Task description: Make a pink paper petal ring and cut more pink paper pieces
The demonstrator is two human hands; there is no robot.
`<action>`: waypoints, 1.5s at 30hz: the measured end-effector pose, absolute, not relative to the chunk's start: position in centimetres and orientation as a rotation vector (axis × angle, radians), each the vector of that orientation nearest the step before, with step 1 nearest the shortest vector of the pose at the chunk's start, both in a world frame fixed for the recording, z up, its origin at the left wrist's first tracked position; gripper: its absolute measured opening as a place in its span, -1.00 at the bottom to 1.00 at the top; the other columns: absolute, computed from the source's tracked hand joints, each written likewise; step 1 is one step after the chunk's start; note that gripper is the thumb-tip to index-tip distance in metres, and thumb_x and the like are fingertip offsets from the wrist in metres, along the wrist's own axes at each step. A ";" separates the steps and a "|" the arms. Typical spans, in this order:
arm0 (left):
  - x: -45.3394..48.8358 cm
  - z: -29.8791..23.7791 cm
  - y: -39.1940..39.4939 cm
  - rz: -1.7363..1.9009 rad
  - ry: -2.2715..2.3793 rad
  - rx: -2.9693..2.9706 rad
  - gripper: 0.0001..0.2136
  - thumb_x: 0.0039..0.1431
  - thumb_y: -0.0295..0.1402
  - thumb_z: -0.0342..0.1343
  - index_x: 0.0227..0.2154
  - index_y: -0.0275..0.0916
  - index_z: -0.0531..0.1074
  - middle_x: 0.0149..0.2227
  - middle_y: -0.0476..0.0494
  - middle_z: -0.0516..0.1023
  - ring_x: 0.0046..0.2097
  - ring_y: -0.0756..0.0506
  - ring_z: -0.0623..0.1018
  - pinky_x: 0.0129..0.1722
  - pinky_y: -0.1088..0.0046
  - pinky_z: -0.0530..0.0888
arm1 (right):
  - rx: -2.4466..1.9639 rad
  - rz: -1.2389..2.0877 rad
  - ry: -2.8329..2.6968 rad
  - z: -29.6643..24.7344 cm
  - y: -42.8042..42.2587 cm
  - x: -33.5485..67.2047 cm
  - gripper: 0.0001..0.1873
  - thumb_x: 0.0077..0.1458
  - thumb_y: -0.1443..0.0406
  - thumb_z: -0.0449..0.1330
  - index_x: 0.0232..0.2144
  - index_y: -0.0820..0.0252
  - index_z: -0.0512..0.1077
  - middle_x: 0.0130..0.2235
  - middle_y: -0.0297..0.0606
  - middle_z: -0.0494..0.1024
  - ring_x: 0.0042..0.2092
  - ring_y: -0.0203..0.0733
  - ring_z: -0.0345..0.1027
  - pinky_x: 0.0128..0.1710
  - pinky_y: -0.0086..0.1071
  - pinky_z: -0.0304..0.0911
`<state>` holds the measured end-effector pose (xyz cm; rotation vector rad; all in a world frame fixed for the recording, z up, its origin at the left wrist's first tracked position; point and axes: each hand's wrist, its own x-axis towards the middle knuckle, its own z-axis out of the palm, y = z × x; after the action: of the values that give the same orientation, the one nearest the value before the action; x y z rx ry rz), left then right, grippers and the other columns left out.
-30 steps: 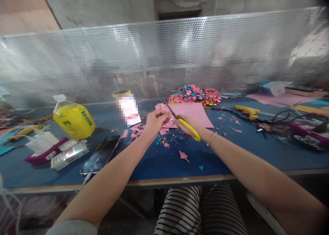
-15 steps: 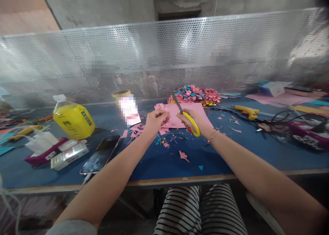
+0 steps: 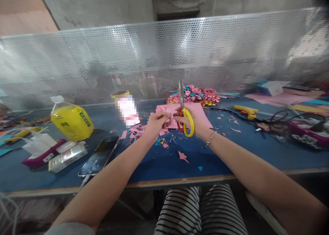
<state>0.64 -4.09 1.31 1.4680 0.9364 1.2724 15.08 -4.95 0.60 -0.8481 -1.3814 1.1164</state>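
My left hand is closed in a pinch on a small piece of pink paper, part of it hidden by the fingers. Close by on the right, my right hand is closed round scissors with one yellow and one red handle. Their blades point up and away from me, close together. Under both hands lies a pink paper sheet. Behind it sits a pile of cut pink, blue and yellow paper pieces. Pink scraps lie left of my left hand, and a loose scrap lies nearer me.
Left on the blue table are a bottle of yellow liquid, a phone, a box and a purple power strip. A lit phone leans on a tape roll. A yellow glue gun lies right.
The scissors have turned from slanting left to nearly upright. My left hand has moved slightly right, and pink paper now shows at its fingertips.
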 end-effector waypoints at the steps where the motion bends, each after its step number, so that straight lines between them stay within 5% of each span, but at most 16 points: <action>1: 0.6 1.3 -4.1 1.268 0.935 1.473 -0.79 -0.16 -0.23 0.19 -0.59 -0.30 0.41 -0.72 0.06 0.27 -0.68 0.13 0.23 -0.69 0.60 0.14 | -0.856 1.118 -1.386 0.7 -5.1 15.1 -0.60 -0.31 0.24 0.27 -0.38 0.12 0.19 -0.50 -0.42 0.35 -0.48 -0.33 0.27 -0.51 -0.42 0.18; 10: 0.7 1.3 -4.2 1.222 0.909 1.439 -0.77 -0.17 -0.22 0.20 -0.61 -0.29 0.37 -0.71 0.05 0.30 -0.68 0.14 0.20 -0.69 0.60 0.13 | -0.896 1.078 -1.477 1.0 -5.3 15.3 -0.70 -0.25 0.26 0.22 -0.43 0.15 0.21 -0.59 -0.49 0.27 -0.59 -0.41 0.15 -0.60 -0.47 0.11; 19: -0.6 2.0 -3.1 1.552 1.005 1.355 -0.87 -0.13 -0.34 0.13 -0.63 -0.27 0.34 -0.65 0.03 0.36 -0.65 0.13 0.23 -0.65 0.58 0.18 | -1.086 0.923 -1.776 0.2 -3.8 17.5 -0.75 -0.23 0.43 0.11 -0.37 0.21 0.24 -0.56 -0.43 0.34 -0.54 -0.38 0.25 -0.55 -0.51 0.16; 27: -0.4 2.3 -3.8 1.482 1.188 1.745 -0.87 -0.05 -0.29 0.05 -0.57 -0.24 0.34 -0.60 0.00 0.39 -0.62 0.08 0.29 -0.61 0.55 0.24 | -1.292 0.685 -1.878 0.7 -4.2 17.5 -0.86 -0.09 0.26 0.12 -0.45 0.24 0.28 -0.55 -0.34 0.39 -0.59 -0.40 0.23 -0.64 -0.53 0.12; 36: 0.7 1.6 -5.4 0.887 1.371 2.490 -0.88 -0.07 -0.32 0.06 -0.47 -0.18 0.46 -0.53 0.00 0.48 -0.49 0.01 0.40 -0.47 0.52 0.30 | -0.958 0.833 -1.635 0.6 -4.2 16.6 -0.67 -0.18 0.14 0.20 -0.40 0.16 0.19 -0.59 -0.48 0.29 -0.64 -0.41 0.17 -0.65 -0.49 0.17; 45: 0.9 1.2 -5.2 1.111 1.189 2.357 -0.93 -0.14 -0.41 0.12 -0.54 -0.17 0.48 -0.56 -0.03 0.49 -0.52 -0.01 0.37 -0.47 0.48 0.30 | -0.870 0.918 -1.507 -0.2 -3.8 16.3 -0.61 -0.28 0.18 0.25 -0.39 0.16 0.19 -0.48 -0.43 0.30 -0.48 -0.37 0.23 -0.46 -0.41 0.25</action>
<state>0.90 -5.24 1.22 2.3569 1.1892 1.1114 16.30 -3.81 -0.16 -0.8700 -1.5068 0.9179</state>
